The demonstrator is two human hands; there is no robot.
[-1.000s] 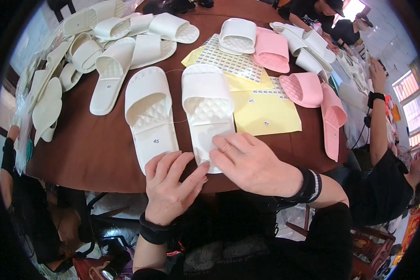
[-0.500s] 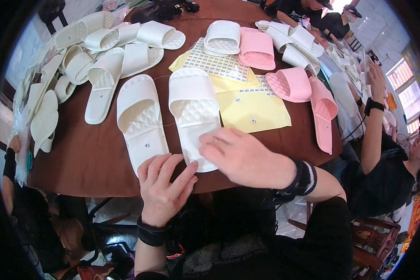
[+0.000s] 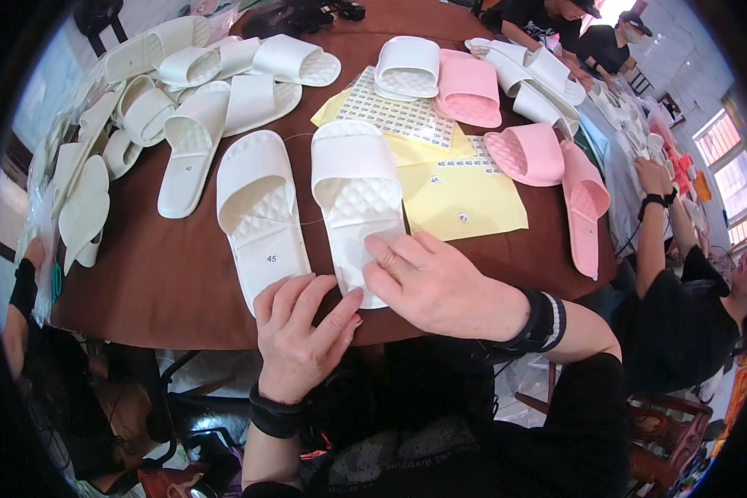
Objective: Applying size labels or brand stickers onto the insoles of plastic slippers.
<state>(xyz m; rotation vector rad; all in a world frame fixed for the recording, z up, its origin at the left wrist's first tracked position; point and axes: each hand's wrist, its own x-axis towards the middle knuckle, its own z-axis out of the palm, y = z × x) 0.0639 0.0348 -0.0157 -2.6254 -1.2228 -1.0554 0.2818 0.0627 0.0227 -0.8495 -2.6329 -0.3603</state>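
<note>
A pair of white slippers lies at the table's near edge, heels toward me. The left slipper (image 3: 261, 216) bears a small round printed sticker on its insole. My left hand (image 3: 300, 332) rests on the heels of the pair, fingers apart: some touch the left slipper, while the index finger reaches the heel of the right slipper (image 3: 357, 195). Over that right slipper's insole lies my right hand (image 3: 436, 282), fingers stretched and fingertips against the surface. Its palm and anything beneath the fingers are hidden. A thin thread runs between the two slippers.
Yellow sticker sheets (image 3: 465, 203) lie beyond my right hand. Pink slippers (image 3: 585, 207) lie at the right, and several white slippers (image 3: 195, 137) are heaped at the left. A co-worker (image 3: 672, 307) sits at the right; two others are at the far right.
The view has shifted slightly, so the table's things appear a little further right. My hands stay at the slippers' heels. The right-hand co-worker's raised hand has come down.
</note>
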